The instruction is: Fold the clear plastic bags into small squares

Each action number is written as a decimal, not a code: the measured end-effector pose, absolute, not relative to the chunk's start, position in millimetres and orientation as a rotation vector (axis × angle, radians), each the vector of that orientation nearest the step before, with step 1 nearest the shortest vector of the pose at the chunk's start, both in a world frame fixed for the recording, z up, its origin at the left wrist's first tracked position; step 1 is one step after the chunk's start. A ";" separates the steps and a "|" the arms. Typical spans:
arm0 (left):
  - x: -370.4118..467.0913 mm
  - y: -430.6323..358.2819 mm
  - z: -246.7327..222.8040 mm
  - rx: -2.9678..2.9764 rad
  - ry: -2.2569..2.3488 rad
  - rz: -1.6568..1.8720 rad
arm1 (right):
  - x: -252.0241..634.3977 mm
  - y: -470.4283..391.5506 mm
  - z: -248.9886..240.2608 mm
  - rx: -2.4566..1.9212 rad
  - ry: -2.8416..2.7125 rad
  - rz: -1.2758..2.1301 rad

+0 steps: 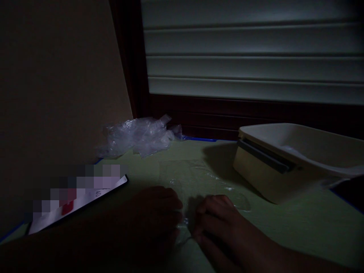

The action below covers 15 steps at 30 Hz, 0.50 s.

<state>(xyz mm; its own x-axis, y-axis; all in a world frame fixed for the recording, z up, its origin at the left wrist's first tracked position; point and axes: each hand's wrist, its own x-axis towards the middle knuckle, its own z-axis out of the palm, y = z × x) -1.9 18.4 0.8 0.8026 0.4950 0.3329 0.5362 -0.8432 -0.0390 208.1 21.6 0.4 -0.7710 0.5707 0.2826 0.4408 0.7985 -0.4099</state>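
A clear, thin plastic bag (196,170) lies spread on the green tabletop, its creases catching a little light. My left hand (159,220), deep in shadow, is over the bag's near left part, fingers together and bent onto the film; its thumb is lost in the dark. Close by on the right, my right hand (224,227) has its fingers curled in, with the tips gripping the bag's near edge. A short stretch of film shows in the gap between the two hands.
A pile of crumpled clear plastic bags (142,134) sits at the back left against the wall. On the left lies a lit phone (82,206), partly blurred out. A cream plastic bin (261,174) with a grey handle stands at the right. Behind is a slatted panel (250,45).
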 end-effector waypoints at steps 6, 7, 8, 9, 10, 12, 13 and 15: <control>-1.8 17.3 3.4 -2.902 -0.766 -0.445 | 210.4 22.3 1.5 -0.711 -2.466 0.485; -2.0 17.9 4.4 -2.896 -0.763 -0.443 | 210.7 21.6 2.2 -0.699 -2.439 0.489; -2.2 18.3 5.3 -2.889 -0.758 -0.446 | 211.0 20.5 2.9 -0.693 -2.416 0.499; -2.3 18.5 6.0 -2.882 -0.748 -0.448 | 211.4 19.2 3.4 -0.701 -2.393 0.514; -2.4 18.6 6.2 -2.875 -0.741 -0.452 | 211.8 17.8 3.6 -0.725 -2.371 0.534; -2.6 18.7 4.8 -2.865 -0.783 -0.427 | 212.7 15.8 2.7 -0.782 -2.332 0.573; -2.8 18.8 3.2 -2.852 -0.817 -0.397 | 213.0 15.5 1.5 -0.805 -2.317 0.585; -3.1 18.6 -1.1 -2.802 -0.836 -0.348 | 213.0 16.8 -1.5 -0.826 -2.302 0.598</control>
